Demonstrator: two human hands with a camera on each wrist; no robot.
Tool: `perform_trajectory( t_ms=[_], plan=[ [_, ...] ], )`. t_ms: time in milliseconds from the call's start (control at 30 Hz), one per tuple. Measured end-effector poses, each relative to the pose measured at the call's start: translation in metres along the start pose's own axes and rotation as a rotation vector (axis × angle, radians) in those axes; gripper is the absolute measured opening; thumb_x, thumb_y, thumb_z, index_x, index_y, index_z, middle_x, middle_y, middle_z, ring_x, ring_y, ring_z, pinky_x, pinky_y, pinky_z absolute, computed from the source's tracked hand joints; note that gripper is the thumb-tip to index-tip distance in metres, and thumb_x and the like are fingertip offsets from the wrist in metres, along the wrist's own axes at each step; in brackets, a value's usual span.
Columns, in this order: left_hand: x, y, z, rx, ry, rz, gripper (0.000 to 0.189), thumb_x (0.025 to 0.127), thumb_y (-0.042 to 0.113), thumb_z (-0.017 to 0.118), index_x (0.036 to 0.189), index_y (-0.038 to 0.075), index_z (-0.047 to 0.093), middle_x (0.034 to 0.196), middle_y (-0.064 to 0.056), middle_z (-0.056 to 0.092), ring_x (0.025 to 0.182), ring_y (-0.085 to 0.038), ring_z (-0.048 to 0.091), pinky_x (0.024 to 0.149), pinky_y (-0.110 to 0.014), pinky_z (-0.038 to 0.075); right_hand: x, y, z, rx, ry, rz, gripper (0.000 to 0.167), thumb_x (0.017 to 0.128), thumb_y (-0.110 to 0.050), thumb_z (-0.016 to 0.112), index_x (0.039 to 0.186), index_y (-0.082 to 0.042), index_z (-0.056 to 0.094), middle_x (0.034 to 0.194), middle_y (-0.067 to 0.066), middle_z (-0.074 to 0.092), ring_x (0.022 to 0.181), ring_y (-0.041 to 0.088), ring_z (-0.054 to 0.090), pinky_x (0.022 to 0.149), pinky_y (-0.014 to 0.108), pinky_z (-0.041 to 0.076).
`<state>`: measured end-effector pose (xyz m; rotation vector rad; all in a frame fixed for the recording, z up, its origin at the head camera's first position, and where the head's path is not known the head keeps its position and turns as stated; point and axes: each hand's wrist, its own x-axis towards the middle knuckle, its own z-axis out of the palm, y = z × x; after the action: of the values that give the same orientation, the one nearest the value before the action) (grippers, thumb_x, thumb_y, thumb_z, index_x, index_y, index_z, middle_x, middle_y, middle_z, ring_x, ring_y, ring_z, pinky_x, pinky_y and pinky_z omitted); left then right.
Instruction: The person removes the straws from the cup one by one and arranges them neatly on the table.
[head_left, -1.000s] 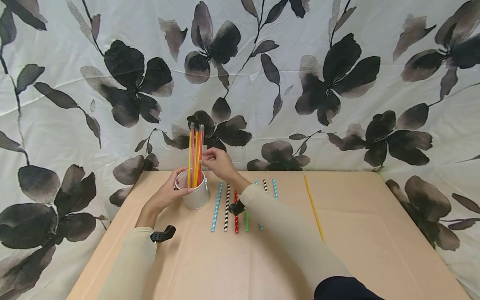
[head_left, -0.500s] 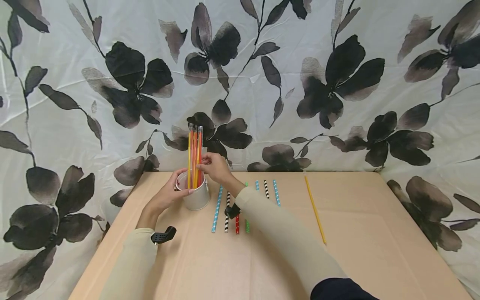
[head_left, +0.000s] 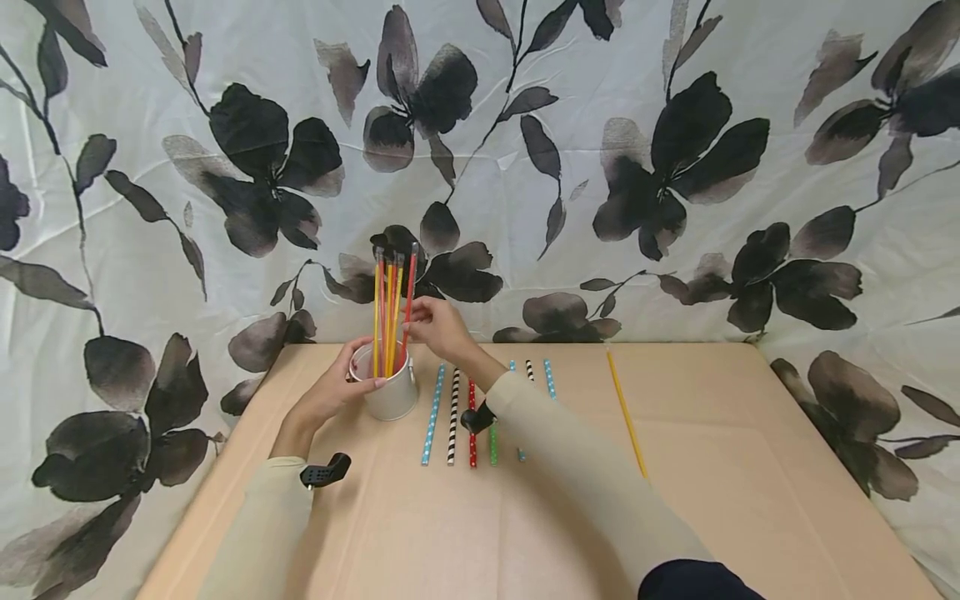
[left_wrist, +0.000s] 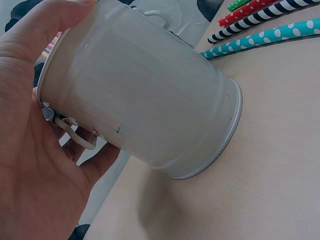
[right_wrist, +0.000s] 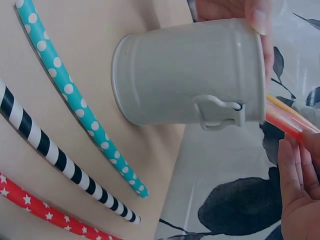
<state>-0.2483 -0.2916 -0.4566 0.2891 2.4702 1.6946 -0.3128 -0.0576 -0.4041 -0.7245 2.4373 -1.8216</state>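
Note:
A small white metal bucket (head_left: pixel 394 402) with side handles stands near the table's far edge. My left hand (head_left: pixel 330 392) holds it by the rim, thumb in front, as the left wrist view also shows. Yellow, orange and red plastic straws (head_left: pixel 388 312) rise out of the bucket. At its right side, my right hand (head_left: pixel 441 332) pinches a red straw (head_left: pixel 412 275) that leans away from the bunch, its lower end inside the bucket. In the right wrist view, the thumb and fingers meet on this straw (right_wrist: pixel 287 119) just beyond the rim.
Patterned paper straws lie in a row right of the bucket: blue dotted (head_left: pixel 432 417), black-and-white striped (head_left: pixel 453 425), red starred (head_left: pixel 472 454) and green (head_left: pixel 493 450). More lie partly behind the right forearm. A yellow straw (head_left: pixel 626 408) lies farther right. Floral cloth (head_left: pixel 555 208) hangs behind the table.
My right hand moved left to the straws, then slightly back right and up, with one red straw now apart from the bunch. My left hand stays on the bucket.

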Motion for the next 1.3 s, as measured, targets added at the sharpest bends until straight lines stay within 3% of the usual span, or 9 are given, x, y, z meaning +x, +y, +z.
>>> perform_trajectory(
  t_ms=[233, 400, 533, 667, 1033, 1300],
  plan=[
    [-0.001, -0.002, 0.000, 0.002, 0.000, 0.008, 0.087, 0.091, 0.021, 0.076, 0.158, 0.019, 0.021, 0.159, -0.019, 0.028, 0.145, -0.042, 0.028, 0.116, -0.064, 0.023, -0.005, -0.004, -0.013, 0.083, 0.017, -0.061, 0.026, 0.097, -0.003, 0.067, 0.123, -0.002, 0.066, 0.102, 0.012, 0.067, 0.087, 0.017, 0.068, 0.077, 0.025, 0.058],
    [-0.002, -0.002, 0.000, 0.013, -0.002, 0.003, 0.088, 0.091, 0.023, 0.077, 0.159, 0.020, 0.020, 0.160, -0.019, 0.025, 0.148, -0.042, 0.024, 0.117, -0.067, 0.020, -0.006, -0.009, -0.023, 0.196, 0.048, -0.114, 0.028, 0.097, 0.000, 0.066, 0.124, 0.004, 0.063, 0.104, 0.020, 0.065, 0.091, 0.030, 0.070, 0.081, 0.034, 0.061],
    [-0.003, -0.001, 0.000, 0.005, -0.006, 0.011, 0.088, 0.091, 0.021, 0.076, 0.159, 0.018, 0.020, 0.159, -0.020, 0.026, 0.147, -0.041, 0.026, 0.117, -0.065, 0.022, -0.009, -0.016, -0.033, 0.266, 0.082, -0.149, 0.028, 0.096, -0.001, 0.066, 0.124, 0.002, 0.063, 0.102, 0.017, 0.064, 0.092, 0.034, 0.069, 0.083, 0.044, 0.060],
    [-0.004, -0.001, 0.000, 0.005, -0.006, 0.015, 0.088, 0.091, 0.021, 0.076, 0.159, 0.018, 0.019, 0.159, -0.020, 0.027, 0.146, -0.041, 0.027, 0.116, -0.064, 0.023, -0.011, -0.020, -0.043, 0.309, 0.108, -0.182, 0.027, 0.096, -0.001, 0.066, 0.123, -0.001, 0.064, 0.100, 0.013, 0.063, 0.090, 0.030, 0.068, 0.083, 0.044, 0.060],
    [-0.007, -0.002, -0.001, 0.018, -0.006, 0.011, 0.089, 0.091, 0.022, 0.076, 0.159, 0.019, 0.019, 0.159, -0.019, 0.026, 0.146, -0.041, 0.025, 0.116, -0.065, 0.023, -0.022, -0.022, -0.078, 0.333, 0.167, -0.192, 0.031, 0.097, -0.001, 0.065, 0.128, 0.000, 0.061, 0.101, 0.011, 0.060, 0.088, 0.019, 0.068, 0.084, 0.040, 0.060],
    [-0.008, 0.000, -0.001, 0.028, -0.013, 0.013, 0.089, 0.092, 0.023, 0.075, 0.159, 0.019, 0.018, 0.160, -0.019, 0.024, 0.148, -0.040, 0.022, 0.117, -0.067, 0.020, -0.036, -0.013, -0.113, 0.249, 0.148, -0.153, 0.037, 0.099, -0.006, 0.065, 0.136, -0.005, 0.062, 0.104, 0.011, 0.059, 0.092, 0.020, 0.065, 0.083, 0.038, 0.060]
  ],
)
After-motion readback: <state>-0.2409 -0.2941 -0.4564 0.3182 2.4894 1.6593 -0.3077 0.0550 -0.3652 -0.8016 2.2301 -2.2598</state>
